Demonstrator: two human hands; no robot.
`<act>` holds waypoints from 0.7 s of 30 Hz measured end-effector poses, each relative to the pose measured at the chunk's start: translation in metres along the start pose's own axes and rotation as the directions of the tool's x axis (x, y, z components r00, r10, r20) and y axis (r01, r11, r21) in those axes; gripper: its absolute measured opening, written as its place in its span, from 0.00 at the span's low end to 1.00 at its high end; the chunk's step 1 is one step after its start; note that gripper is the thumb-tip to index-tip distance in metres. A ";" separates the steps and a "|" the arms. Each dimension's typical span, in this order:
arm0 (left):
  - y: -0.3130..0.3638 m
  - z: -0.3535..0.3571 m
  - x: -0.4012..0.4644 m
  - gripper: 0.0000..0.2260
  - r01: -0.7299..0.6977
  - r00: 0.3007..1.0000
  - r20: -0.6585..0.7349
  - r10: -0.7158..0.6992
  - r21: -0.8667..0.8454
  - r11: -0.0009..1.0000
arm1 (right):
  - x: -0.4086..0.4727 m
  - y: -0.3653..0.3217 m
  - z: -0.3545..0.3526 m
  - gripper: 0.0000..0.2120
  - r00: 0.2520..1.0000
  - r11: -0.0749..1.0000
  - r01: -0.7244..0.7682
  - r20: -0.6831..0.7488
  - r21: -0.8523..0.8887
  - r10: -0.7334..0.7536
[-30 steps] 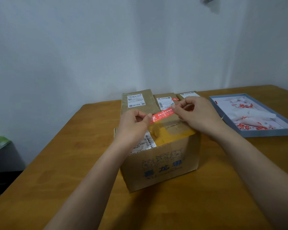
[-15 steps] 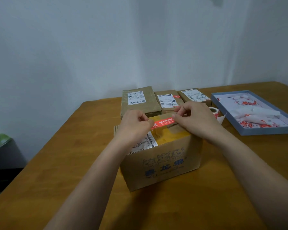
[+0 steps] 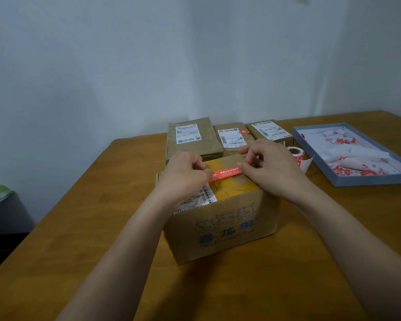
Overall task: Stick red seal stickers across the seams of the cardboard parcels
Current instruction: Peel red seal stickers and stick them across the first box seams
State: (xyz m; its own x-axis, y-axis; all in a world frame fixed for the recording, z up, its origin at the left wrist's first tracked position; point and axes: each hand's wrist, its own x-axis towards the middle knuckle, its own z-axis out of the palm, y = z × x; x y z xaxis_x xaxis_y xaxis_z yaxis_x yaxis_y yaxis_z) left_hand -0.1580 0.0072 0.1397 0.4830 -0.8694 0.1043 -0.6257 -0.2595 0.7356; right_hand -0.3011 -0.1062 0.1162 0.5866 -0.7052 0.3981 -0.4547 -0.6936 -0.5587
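On top of the big cardboard box (image 3: 220, 218) at the middle of the wooden table (image 3: 79, 228), a red sticker (image 3: 226, 173) is stretched between both hands, its long axis running from left to right and tilted slightly up toward the right. The left hand (image 3: 183, 176) pinches the sticker's left end with curled fingers, and the right hand (image 3: 267, 169) pinches the right end in the same way, so each hand is equally close to its own end. The strip lies low over the taped top of the box, crossing the yellowish tape band; whether it already touches the surface cannot be told. It is narrow, bright red with white print, and looks flat and taut. The next move likely calls for lowering both ends together and rubbing outward from the middle, since a tilt would wrinkle it. Behind the box lie 3 brown parcels (image 3: 193, 137) with white labels, a sticker roll (image 3: 295, 151) just right of the hands, and a blue tray (image 3: 366, 179) of peeled scraps.
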 end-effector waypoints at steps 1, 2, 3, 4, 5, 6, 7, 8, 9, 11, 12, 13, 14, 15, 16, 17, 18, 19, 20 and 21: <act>0.000 0.000 0.000 0.10 -0.003 1.000 -0.001 0.003 0.006 1.000 | 0.000 0.000 0.000 0.08 1.000 1.000 0.000 0.002 -0.005 0.000; -0.001 0.000 0.001 0.10 -0.006 1.000 -0.004 0.006 0.011 1.000 | 0.000 0.000 0.000 0.08 1.000 1.000 0.001 0.003 -0.011 -0.001; -0.002 0.001 0.001 0.09 -0.009 1.000 -0.006 0.009 0.014 1.000 | 0.001 0.000 0.001 0.08 1.000 1.000 0.002 0.002 -0.016 -0.002; -0.002 0.001 0.001 0.09 -0.011 1.000 -0.007 0.011 0.018 1.000 | 0.001 0.000 0.001 0.08 1.000 1.000 0.003 0.003 -0.019 -0.003; -0.002 0.001 0.002 0.09 -0.012 1.000 -0.007 0.013 0.020 1.000 | 0.001 0.000 0.001 0.09 1.000 1.000 0.003 0.004 -0.019 -0.003; -0.002 0.001 0.002 0.09 -0.014 1.000 -0.005 0.014 0.023 1.000 | 0.001 0.000 0.001 0.09 1.000 1.000 0.004 0.005 -0.020 -0.004; -0.002 0.001 0.002 0.09 -0.016 1.000 -0.002 0.016 0.028 0.999 | 0.000 0.000 0.001 0.09 1.000 1.000 0.004 0.006 -0.022 -0.004; -0.002 0.001 0.002 0.10 -0.018 1.000 -0.001 0.018 0.036 0.999 | 0.000 -0.001 0.001 0.09 1.000 1.000 0.004 0.007 -0.023 -0.003; -0.002 0.001 0.002 0.10 -0.019 1.000 0.001 0.019 0.042 0.999 | 0.000 -0.001 0.001 0.09 1.000 1.000 0.002 0.006 -0.024 -0.002; -0.003 0.002 0.003 0.10 -0.024 1.000 0.001 0.024 0.043 0.999 | 0.000 -0.001 0.001 0.08 1.000 1.000 0.001 0.005 -0.027 -0.001; -0.003 0.002 0.003 0.10 -0.026 1.000 0.001 0.026 0.044 0.999 | 0.000 -0.001 0.002 0.08 1.000 1.000 0.000 0.003 -0.029 0.001; -0.003 0.002 0.003 0.10 -0.028 1.000 0.000 0.028 0.049 0.998 | 0.000 -0.001 0.002 0.08 1.000 0.999 -0.001 0.002 -0.032 0.001; -0.003 0.002 0.003 0.10 -0.032 0.999 -0.002 0.032 0.055 0.998 | 0.001 -0.001 0.002 0.08 1.000 0.999 -0.001 0.002 -0.033 0.001; -0.004 0.002 0.004 0.10 -0.035 0.999 -0.005 0.036 0.061 0.998 | 0.001 -0.001 0.002 0.08 1.000 0.999 -0.001 0.002 -0.032 0.001; -0.004 0.002 0.004 0.10 -0.038 0.999 -0.008 0.039 0.065 0.997 | 0.000 -0.001 0.002 0.08 1.000 0.999 0.000 0.002 -0.032 0.000; -0.005 0.002 0.004 0.09 -0.041 0.999 -0.013 0.042 0.068 0.997 | 0.000 0.000 0.002 0.08 1.000 0.999 0.000 0.002 -0.033 0.000; -0.005 0.002 0.004 0.09 -0.044 0.999 -0.018 0.045 0.070 0.997 | 0.000 0.000 0.002 0.09 1.000 0.999 0.001 0.001 -0.035 -0.001; -0.006 0.002 0.005 0.09 -0.047 0.999 -0.021 0.048 0.075 0.996 | 0.000 0.000 0.002 0.09 1.000 0.999 0.002 0.000 -0.035 -0.002; -0.006 0.002 0.005 0.08 -0.049 0.998 -0.022 0.051 0.084 0.995 | 0.000 0.000 0.002 0.09 1.000 0.999 0.004 -0.002 -0.035 -0.004; -0.007 0.002 0.005 0.08 -0.049 0.998 -0.022 0.051 0.091 0.995 | 0.000 0.000 0.002 0.09 1.000 0.999 0.007 -0.003 -0.035 -0.007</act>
State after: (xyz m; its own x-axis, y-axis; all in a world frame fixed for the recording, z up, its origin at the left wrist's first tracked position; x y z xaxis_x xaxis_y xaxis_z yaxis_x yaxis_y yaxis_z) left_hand -0.1526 0.0036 0.1338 0.4640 -0.8719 0.1562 -0.7015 -0.2540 0.6659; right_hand -0.2995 -0.1060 0.1148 0.5879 -0.7010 0.4037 -0.4738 -0.7029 -0.5305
